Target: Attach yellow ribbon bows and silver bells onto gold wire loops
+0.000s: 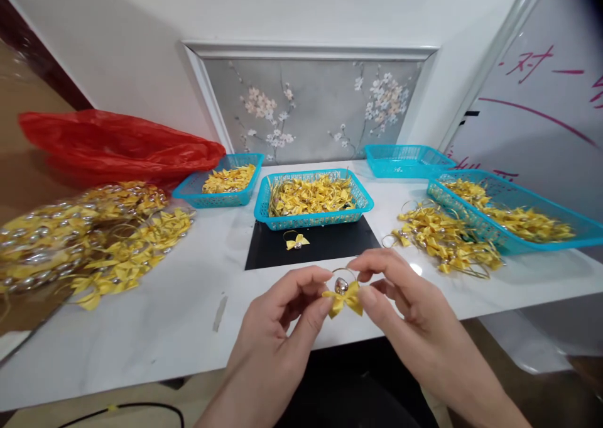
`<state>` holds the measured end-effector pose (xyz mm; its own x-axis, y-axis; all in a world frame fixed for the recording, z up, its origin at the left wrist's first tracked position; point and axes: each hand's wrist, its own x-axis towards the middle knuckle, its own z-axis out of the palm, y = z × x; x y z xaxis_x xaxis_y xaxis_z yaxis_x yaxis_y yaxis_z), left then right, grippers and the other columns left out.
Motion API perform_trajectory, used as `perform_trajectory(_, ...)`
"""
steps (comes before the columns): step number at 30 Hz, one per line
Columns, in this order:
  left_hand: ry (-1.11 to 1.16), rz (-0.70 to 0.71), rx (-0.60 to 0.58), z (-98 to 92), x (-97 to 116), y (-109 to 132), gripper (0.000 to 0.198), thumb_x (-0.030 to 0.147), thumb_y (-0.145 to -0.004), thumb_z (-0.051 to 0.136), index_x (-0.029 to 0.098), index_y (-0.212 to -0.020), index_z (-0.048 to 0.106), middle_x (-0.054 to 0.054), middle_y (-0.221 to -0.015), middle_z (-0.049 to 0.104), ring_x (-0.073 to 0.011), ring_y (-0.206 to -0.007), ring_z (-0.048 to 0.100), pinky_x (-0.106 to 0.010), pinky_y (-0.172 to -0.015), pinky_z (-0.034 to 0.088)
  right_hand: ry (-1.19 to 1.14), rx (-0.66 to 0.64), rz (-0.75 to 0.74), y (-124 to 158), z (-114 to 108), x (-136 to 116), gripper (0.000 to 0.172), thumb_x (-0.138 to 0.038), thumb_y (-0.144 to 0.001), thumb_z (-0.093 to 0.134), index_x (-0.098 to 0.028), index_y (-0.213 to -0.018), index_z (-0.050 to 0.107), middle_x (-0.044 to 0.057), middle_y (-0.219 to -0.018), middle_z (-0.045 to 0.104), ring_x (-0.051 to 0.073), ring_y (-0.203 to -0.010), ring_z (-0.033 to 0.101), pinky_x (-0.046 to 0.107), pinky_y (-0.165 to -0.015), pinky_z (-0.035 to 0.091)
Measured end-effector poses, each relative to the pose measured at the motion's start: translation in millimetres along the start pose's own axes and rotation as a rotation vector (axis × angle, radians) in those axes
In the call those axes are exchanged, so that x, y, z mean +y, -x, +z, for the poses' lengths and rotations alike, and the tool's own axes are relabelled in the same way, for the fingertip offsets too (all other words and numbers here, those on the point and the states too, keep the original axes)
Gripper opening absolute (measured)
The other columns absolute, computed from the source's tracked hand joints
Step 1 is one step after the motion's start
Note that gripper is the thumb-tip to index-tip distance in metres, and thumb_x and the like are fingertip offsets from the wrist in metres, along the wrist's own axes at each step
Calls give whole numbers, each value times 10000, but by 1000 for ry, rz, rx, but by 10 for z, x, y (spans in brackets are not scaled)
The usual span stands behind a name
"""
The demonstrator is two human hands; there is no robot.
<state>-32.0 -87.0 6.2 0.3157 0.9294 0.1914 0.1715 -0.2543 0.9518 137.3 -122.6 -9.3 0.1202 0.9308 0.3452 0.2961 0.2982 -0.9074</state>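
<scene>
Near the table's front edge, my left hand [289, 324] and my right hand [409, 308] hold one yellow bow [346, 301] between their fingertips. The bow has a silver heart-shaped bead and a thin gold loop above it. Just beyond, another yellow bow [296, 242] with a bead and loop lies on a black mat [261, 252]. A blue basket [313, 220] full of yellow bows stands on the back part of the mat. To the right, a loose pile of yellow bows [445, 236] lies on the white table [188, 327].
At the left are a red plastic bag [122, 145], bagged strings of bows [61, 233] and a small blue basket [245, 195] with bows. An unfilled blue basket [407, 163] stands at the back right, beside a large blue basket [518, 242] holding bows.
</scene>
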Motion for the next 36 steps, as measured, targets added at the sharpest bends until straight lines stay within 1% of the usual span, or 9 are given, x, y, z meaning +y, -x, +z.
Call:
perform_trajectory(3, -27, 30, -8, 4, -7, 13, 140, 209, -840, 627, 287, -936, 694, 49, -782, 721, -102, -697, 669, -145, -644, 539, -4, -79, -55, -11, 14, -1, 134, -294, -882, 612, -291, -997, 681, 55, -990, 569, 199, -833, 555, 321, -715, 498)
perform_trajectory(7, -1, -27, 19, -8, -15, 19, 150, 247, -828, 645, 281, -965, 696, 34, -811, 712, -103, -721, 671, -137, -652, 540, -90, -82, -100, 33, 20, 38, 198, -196, -887, 612, -338, -986, 709, 38, -1013, 545, 199, -935, 559, 321, -802, 492)
perform_trajectory(11, 23, -18, 43, -27, -9, 18, 136, 254, -831, 645, 281, -954, 697, 32, -838, 718, -109, -741, 682, -137, -661, 543, -111, -45, -145, 68, -26, 55, 206, -186, -913, 555, -321, -899, 710, 50, -1048, 539, 199, -911, 578, 311, -745, 499)
perform_trajectory(15, -36, 11, 36, -47, -9, 29, 150, 249, -846, 632, 306, -974, 686, 44, -902, 732, -111, -793, 690, -133, -700, 539, -145, 47, 3, 15, -52, 58, 92, -302, -919, 547, -266, -925, 631, 40, -839, 589, 186, -740, 572, 292, -623, 490)
perform_trajectory(18, -74, 21, 13, -55, -23, 33, 170, 245, -861, 618, 325, -998, 676, 56, -901, 722, -102, -800, 680, -122, -707, 524, -234, -92, 145, -27, -25, 74, 173, -379, -929, 516, -233, -917, 609, 9, -756, 595, 146, -644, 543, 256, -575, 471)
perform_trajectory(22, -46, -16, -39, -59, -48, 14, 166, 278, -870, 616, 317, -1022, 673, 51, -854, 700, -104, -780, 664, -134, -700, 516, -345, -210, 201, -44, 40, 90, 247, -395, -919, 536, -199, -792, 617, -16, -674, 541, 124, -626, 490, 227, -561, 424)
perform_trajectory(27, 98, -125, -65, -28, -46, -3, 198, 388, -904, 557, 281, -1034, 661, 14, -932, 713, -147, -868, 671, -221, -818, 527, -344, -144, 172, -37, 61, 68, 260, -362, -922, 541, -196, -727, 585, -31, -645, 498, 118, -622, 446, 219, -564, 377)
perform_trajectory(30, 195, -159, -65, 36, -35, 21, 240, 364, -813, 685, 294, -1039, 645, 16, -1003, 699, -155, -890, 669, -223, -804, 538, -257, -83, 109, -7, 70, 49, 222, -324, -925, 544, -197, -750, 595, -24, -691, 521, 120, -642, 468, 221, -583, 382)
perform_trajectory(36, 170, -195, -34, 110, -41, 53, 184, 291, -803, 697, 295, -980, 647, 37, -865, 662, -123, -810, 627, -193, -748, 510, -229, -43, 69, 42, 120, 48, 215, -323, -916, 556, -199, -742, 584, -19, -717, 526, 132, -668, 481, 235, -609, 397)
